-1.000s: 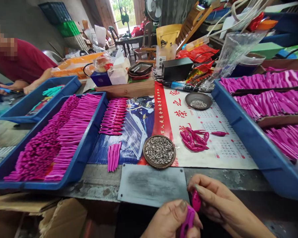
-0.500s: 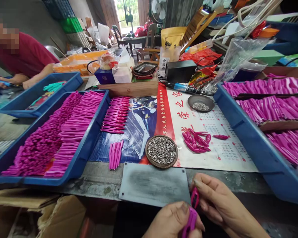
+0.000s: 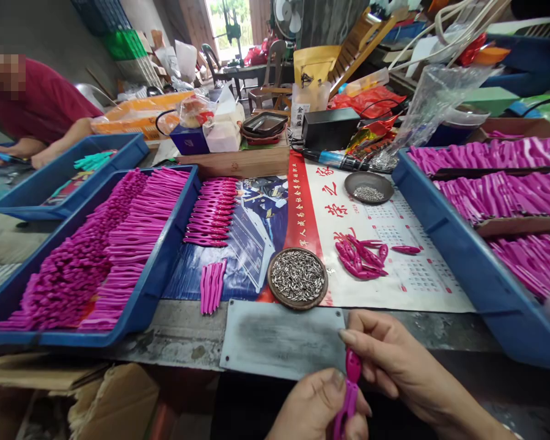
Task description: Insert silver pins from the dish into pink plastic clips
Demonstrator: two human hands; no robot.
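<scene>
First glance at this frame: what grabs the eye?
Magenta everywhere: the blue tray at left holds dense rows of magenta plastic pieces, and the blue tray at right holds more. At bottom centre, the left hand and right hand both hold a magenta piece above a grey metal plate. Just beyond it sits a round dish of small silver metal parts.

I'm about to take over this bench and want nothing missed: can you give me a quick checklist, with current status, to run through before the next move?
1. Left hand grips the pink piece: ok.
2. Right hand pinches the second pink piece: ok.
3. The two pieces seated together: cannot tell, the fingers hide the joint.
4. Dish of metal pins stocked: ok.
5. Loose pink parts left on the calendar sheet: ok.
6. Grey plate lying flat before the hands: ok.
</scene>
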